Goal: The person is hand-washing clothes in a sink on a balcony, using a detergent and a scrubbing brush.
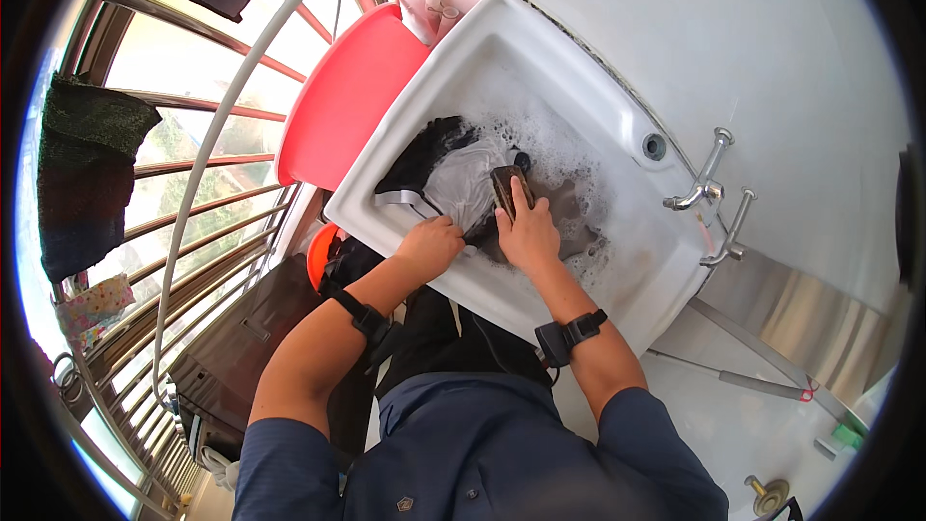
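My right hand (529, 233) holds a dark brown block (512, 192), apparently a scrubbing brush, with the index finger stretched along its top. The block rests against the right edge of a wet light grey cloth (469, 177), which looks like part of a garment. My left hand (432, 244) pinches the near edge of that cloth by the front rim. Wet black fabric (419, 152) with a pale band lies beside and behind the grey part. All of it sits in a white sink (615, 231) holding murky, sudsy water. The block's underside is hidden.
A red plastic basin (354, 94) leans by the sink's left side. Two metal taps (700, 192) project from the right wall. Dark cloths (90, 174) hang at the barred window, and a grey hose (206, 152) curves down in front of it.
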Demonstrator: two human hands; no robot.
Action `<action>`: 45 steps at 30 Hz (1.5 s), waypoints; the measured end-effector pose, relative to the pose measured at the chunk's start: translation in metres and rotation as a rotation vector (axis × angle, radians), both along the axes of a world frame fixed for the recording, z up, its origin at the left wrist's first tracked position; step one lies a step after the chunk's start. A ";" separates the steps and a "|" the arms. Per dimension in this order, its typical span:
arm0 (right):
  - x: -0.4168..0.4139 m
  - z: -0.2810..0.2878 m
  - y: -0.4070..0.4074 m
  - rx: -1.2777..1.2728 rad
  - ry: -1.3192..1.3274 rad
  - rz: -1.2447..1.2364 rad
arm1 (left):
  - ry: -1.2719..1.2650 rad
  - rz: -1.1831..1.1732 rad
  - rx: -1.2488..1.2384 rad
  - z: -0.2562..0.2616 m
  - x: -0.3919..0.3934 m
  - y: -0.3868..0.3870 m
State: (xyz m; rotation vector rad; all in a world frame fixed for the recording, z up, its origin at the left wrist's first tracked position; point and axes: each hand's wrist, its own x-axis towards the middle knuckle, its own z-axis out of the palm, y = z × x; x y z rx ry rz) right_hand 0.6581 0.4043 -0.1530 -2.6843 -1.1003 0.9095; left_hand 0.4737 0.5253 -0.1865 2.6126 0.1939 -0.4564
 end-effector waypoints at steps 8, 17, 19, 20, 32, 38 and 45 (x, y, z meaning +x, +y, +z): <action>0.022 -0.040 0.061 0.221 -0.146 0.246 | -0.181 0.187 -0.270 0.026 -0.032 -0.001; 0.011 -0.027 0.043 0.192 -0.130 0.291 | -0.186 0.274 -0.076 0.013 -0.001 -0.037; 0.019 -0.028 0.049 0.166 -0.160 0.252 | -0.176 0.251 -0.121 0.015 0.000 -0.034; 0.020 -0.029 0.047 0.136 -0.183 0.216 | -0.179 0.246 -0.125 0.018 -0.006 -0.040; -0.020 -0.031 0.072 0.290 -0.111 0.317 | -0.334 0.381 -0.466 0.034 -0.030 -0.058; -0.027 -0.033 0.028 0.440 0.045 0.060 | -0.420 0.384 0.297 0.031 -0.023 0.025; -0.038 -0.024 0.038 0.396 0.029 0.180 | -0.092 0.269 0.102 0.022 -0.027 0.035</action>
